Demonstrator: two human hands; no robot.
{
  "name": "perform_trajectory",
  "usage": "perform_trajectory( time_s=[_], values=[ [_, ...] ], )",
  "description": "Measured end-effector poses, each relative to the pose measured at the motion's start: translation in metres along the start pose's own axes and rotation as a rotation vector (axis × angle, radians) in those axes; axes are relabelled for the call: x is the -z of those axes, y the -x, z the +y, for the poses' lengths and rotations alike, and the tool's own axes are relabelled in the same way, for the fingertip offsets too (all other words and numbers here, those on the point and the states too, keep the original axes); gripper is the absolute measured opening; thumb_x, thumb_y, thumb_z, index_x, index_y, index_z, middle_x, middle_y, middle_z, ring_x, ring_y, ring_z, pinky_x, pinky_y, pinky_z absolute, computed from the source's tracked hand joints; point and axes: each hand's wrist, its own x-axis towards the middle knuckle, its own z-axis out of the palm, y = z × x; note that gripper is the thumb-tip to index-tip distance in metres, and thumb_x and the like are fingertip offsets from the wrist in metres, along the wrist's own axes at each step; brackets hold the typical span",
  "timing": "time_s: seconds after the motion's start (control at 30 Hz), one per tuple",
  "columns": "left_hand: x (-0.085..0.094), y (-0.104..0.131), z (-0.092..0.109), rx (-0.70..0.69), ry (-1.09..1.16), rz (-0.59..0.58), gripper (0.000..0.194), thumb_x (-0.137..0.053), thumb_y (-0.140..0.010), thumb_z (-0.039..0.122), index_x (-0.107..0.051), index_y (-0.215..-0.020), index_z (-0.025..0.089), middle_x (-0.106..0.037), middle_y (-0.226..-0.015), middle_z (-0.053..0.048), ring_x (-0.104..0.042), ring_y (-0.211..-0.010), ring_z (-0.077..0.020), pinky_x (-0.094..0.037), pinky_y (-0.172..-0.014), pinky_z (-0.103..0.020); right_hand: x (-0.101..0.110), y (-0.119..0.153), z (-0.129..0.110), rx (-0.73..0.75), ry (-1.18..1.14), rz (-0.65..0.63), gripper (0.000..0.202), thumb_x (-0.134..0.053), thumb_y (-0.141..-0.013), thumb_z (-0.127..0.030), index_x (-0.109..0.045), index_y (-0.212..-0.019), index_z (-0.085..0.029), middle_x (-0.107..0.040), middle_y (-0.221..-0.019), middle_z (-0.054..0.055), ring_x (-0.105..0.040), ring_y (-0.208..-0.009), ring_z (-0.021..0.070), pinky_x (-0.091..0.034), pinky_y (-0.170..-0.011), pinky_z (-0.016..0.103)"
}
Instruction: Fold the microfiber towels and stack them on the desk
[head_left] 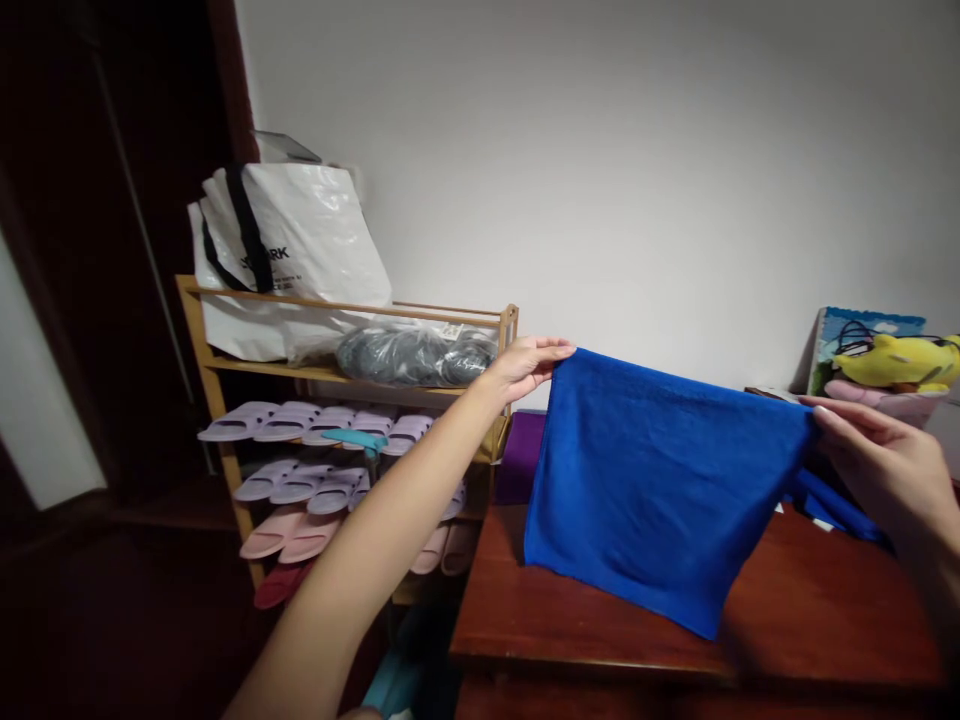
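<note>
A blue cloth (667, 480) hangs stretched between my two hands above a reddish-brown wooden table (817, 610). Its upper left corner is pinched in my left hand (529, 365), fingers closed. The upper right corner is held between the thumb and fingers of my right hand (877, 440). From there the cloth drops down flat, with light creases, its lower edge slanting to the right over the tabletop. Behind it on the table, to the right, lies more blue fabric (836, 505), partly hidden by my right hand. A purple item (517, 460) shows past the cloth's left edge.
Left of the table stands a wooden shoe rack (217, 410) with several slippers (304, 485). A white bag (300, 230) and a plastic-wrapped dark bundle (416, 352) rest on its top shelf. A yellow plush toy (896, 360) sits at the back right, against the wall.
</note>
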Motion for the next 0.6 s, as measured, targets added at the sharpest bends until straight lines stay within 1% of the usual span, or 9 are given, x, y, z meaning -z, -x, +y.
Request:
perform_trajectory(
  time_s=[0.07, 0.13, 0.27, 0.33, 0.4, 0.5, 0.6],
  values=[
    [0.005, 0.009, 0.009, -0.002, -0.033, 0.005, 0.017, -0.075, -0.072, 0.003, -0.066, -0.085, 0.009, -0.069, -0.076, -0.004, -0.065, -0.067, -0.0100, -0.053, -0.074, -0.024, -0.006, -0.004, -0.007, -0.051, -0.061, -0.031, 0.053, -0.076, -0.066, -0.041, -0.067, -0.113, -0.020, -0.069, -0.097, 0.009, -0.065, -0.077, 0.0149, -0.051, -0.071, 0.019],
    [0.009, 0.017, 0.016, -0.019, -0.107, 0.020, 0.021, -0.077, -0.069, 0.002, -0.066, -0.086, 0.009, -0.069, -0.075, -0.004, -0.065, -0.066, -0.0102, -0.053, -0.075, -0.025, -0.011, -0.006, -0.010, -0.067, -0.051, -0.052, 0.053, -0.078, -0.064, -0.038, -0.067, -0.113, -0.020, -0.069, -0.093, 0.008, -0.063, -0.073, 0.0117, -0.050, -0.068, 0.016],
    [0.015, 0.031, 0.024, -0.084, -0.285, 0.042, 0.021, -0.081, -0.065, 0.010, -0.068, -0.081, 0.009, -0.069, -0.068, -0.003, -0.065, -0.063, -0.0117, -0.054, -0.073, -0.028, -0.016, -0.007, -0.009, -0.062, -0.036, -0.058, 0.051, -0.078, -0.064, -0.039, -0.068, -0.110, -0.019, -0.068, -0.087, 0.006, -0.060, -0.069, 0.0088, -0.047, -0.066, 0.014],
    [0.016, 0.037, 0.027, -0.113, -0.344, 0.049, 0.021, -0.083, -0.064, 0.014, -0.068, -0.079, 0.009, -0.069, -0.067, -0.003, -0.065, -0.062, -0.0127, -0.054, -0.072, -0.030, -0.017, -0.008, -0.007, -0.047, -0.038, -0.076, 0.051, -0.077, -0.065, -0.040, -0.068, -0.109, -0.018, -0.068, -0.087, 0.006, -0.060, -0.069, 0.0088, -0.048, -0.066, 0.015],
    [0.017, 0.041, 0.028, -0.123, -0.377, 0.062, 0.021, -0.082, -0.064, 0.016, -0.068, -0.078, 0.010, -0.069, -0.068, -0.003, -0.065, -0.063, -0.0131, -0.054, -0.072, -0.031, -0.017, -0.010, -0.006, -0.038, -0.028, -0.108, 0.051, -0.076, -0.066, -0.041, -0.067, -0.110, -0.017, -0.068, -0.089, 0.008, -0.062, -0.073, 0.0111, -0.049, -0.068, 0.019],
    [0.020, 0.044, 0.030, -0.107, -0.393, 0.091, 0.017, -0.080, -0.065, 0.013, -0.069, -0.076, 0.010, -0.070, -0.069, -0.004, -0.065, -0.063, -0.0126, -0.054, -0.071, -0.029, -0.017, -0.014, -0.008, -0.007, 0.049, -0.134, 0.048, -0.073, -0.068, -0.042, -0.068, -0.107, -0.014, -0.068, -0.091, 0.011, -0.063, -0.076, 0.0146, -0.050, -0.069, 0.025],
    [0.022, 0.045, 0.032, -0.095, -0.427, 0.127, 0.015, -0.079, -0.064, 0.011, -0.069, -0.076, 0.010, -0.070, -0.068, -0.004, -0.065, -0.064, -0.0132, -0.053, -0.070, -0.028, -0.019, -0.018, -0.012, 0.034, 0.151, -0.146, 0.045, -0.073, -0.067, -0.043, -0.070, -0.100, -0.012, -0.069, -0.087, 0.010, -0.062, -0.070, 0.0124, -0.048, -0.062, 0.023]
  ],
)
